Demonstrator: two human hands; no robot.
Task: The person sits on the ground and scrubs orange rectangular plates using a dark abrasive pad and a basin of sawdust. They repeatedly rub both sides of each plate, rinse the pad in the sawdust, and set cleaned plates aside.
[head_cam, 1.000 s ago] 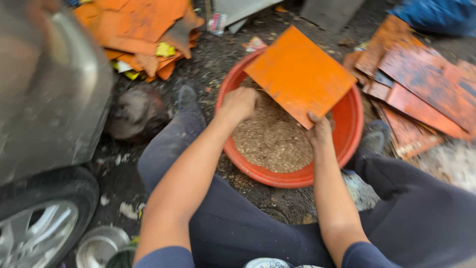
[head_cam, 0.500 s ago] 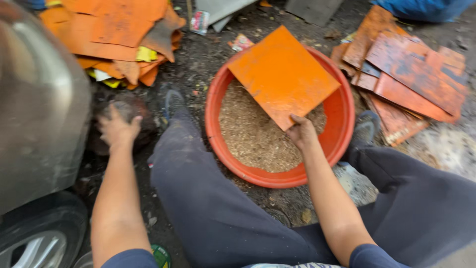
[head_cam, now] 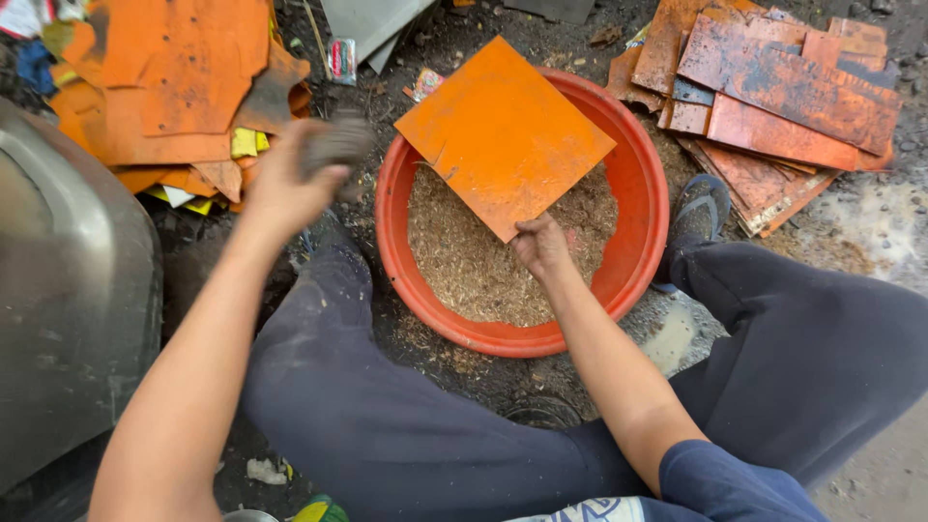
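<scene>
Here the right hand (head_cam: 541, 246) pinches the orange sheet (head_cam: 503, 135) over the basin (head_cam: 638, 184); the left hand (head_cam: 290, 179) grips a grey lump (head_cam: 338, 143).

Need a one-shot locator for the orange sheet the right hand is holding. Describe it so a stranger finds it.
Start at the round red basin of sawdust-like grit between the person's knees. The square orange sheet lies tilted across its upper rim, its near corner pinched by the right hand. Unlike the rusty, dirty sheets stacked at the right and the crumpled orange pile at the left, it is clean, flat and alone over the basin.
</scene>
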